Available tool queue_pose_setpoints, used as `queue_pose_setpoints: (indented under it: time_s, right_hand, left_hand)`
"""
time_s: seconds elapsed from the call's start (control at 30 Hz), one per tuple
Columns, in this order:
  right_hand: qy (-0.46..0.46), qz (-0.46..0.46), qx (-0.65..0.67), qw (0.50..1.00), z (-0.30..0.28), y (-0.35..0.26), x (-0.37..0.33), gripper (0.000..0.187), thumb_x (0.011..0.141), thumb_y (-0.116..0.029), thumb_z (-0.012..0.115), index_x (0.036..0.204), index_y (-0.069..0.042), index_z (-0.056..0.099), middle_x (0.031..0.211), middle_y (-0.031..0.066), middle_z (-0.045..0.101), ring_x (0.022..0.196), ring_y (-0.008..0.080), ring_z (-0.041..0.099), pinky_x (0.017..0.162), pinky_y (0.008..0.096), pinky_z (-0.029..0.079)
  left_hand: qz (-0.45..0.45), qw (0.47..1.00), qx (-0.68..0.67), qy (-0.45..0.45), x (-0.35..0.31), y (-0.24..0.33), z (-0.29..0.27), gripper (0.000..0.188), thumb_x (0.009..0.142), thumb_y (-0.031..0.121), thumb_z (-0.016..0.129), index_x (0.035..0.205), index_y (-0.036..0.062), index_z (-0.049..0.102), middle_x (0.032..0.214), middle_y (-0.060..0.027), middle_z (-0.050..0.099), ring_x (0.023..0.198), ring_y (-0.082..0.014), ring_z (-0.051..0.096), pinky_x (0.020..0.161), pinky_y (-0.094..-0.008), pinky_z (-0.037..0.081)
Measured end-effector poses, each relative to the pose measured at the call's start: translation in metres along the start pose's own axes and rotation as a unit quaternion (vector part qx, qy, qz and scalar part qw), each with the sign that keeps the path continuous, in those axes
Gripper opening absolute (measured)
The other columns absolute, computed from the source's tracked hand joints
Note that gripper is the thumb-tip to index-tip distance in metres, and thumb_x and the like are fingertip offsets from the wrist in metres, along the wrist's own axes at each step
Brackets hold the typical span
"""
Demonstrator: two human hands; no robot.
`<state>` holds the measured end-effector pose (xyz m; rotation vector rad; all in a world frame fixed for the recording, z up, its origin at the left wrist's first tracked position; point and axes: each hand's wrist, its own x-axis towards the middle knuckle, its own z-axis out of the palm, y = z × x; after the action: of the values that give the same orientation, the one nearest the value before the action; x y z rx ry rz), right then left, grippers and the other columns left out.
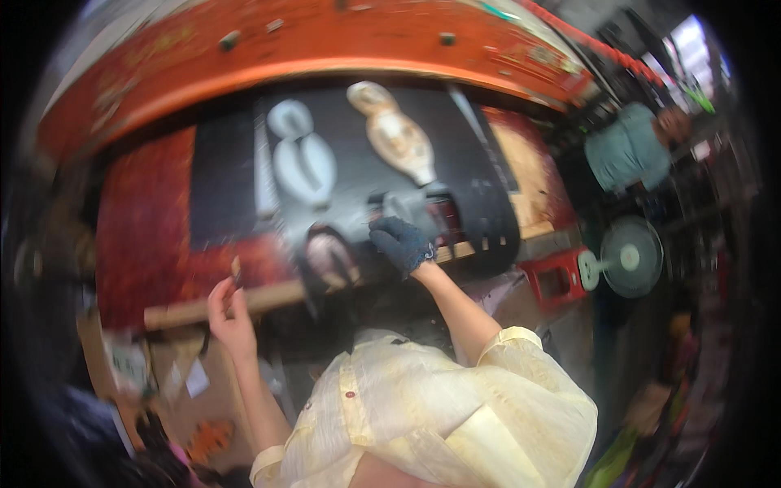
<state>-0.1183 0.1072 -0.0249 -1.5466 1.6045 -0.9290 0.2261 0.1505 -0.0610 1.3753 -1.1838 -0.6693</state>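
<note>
My bare left hand is raised just in front of the table's near edge. Its fingertips pinch a small, thin, tan-tipped stick-like thing, too blurred to name. A dark blue knitted glove covers my right hand, which is over the near part of a black sheet. Motion smears its fingers, so their grip cannot be made out. Left of it, a reddish-white oval shape lies at the sheet's near edge. Farther off lie a pale blue sole-shaped piece and a cream-and-tan one.
A long pale strip lies beside the blue piece. An orange beam spans the table's far side. At right are a red plastic stool, a round fan and a person in a teal shirt. Cardboard stands below left.
</note>
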Motion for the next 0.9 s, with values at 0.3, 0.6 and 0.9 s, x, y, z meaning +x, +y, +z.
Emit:
queue_pose_setpoints:
  time_s: [0.3,0.6,0.9]
  right_hand:
    - [0.201,0.106,-0.139,0.964,-0.153,0.089,-0.016,0.032,0.084,-0.032,0.059,0.107,-0.011,0.067,0.102,0.0146,0.066,0.095,0.0305,0.063,0.084,0.0383,0.049]
    - [0.239,0.008,-0.268,0.933,-0.154,0.120,-0.033,0.019,0.074,-0.024,0.063,0.082,-0.008,0.069,0.080,0.0118,0.062,0.079,0.0301,0.058,0.073,0.0402,0.047]
    - [0.303,-0.038,-0.312,0.899,-0.149,0.096,-0.036,0.015,0.078,-0.022,0.061,0.077,-0.009,0.068,0.077,0.0145,0.062,0.077,0.0309,0.059,0.072,0.0430,0.046]
  left_hand:
    - [0.349,0.888,-0.131,-0.269,0.080,0.248,0.335,0.018,0.077,0.001,0.070,0.094,0.0016,0.066,0.106,-0.0119,0.064,0.100,-0.0264,0.060,0.090,-0.0361,0.045]
    - [0.617,0.659,-0.269,-0.336,0.028,0.399,0.447,0.056,0.070,0.063,0.068,0.048,0.0129,0.058,0.053,-0.0028,0.060,0.090,-0.0267,0.068,0.111,-0.0598,0.014]
    - [0.638,0.556,-0.298,-0.442,-0.002,0.425,0.459,0.059,0.073,0.063,0.066,0.048,0.0121,0.052,0.048,-0.0001,0.050,0.057,-0.0180,0.057,0.110,-0.0587,0.023]
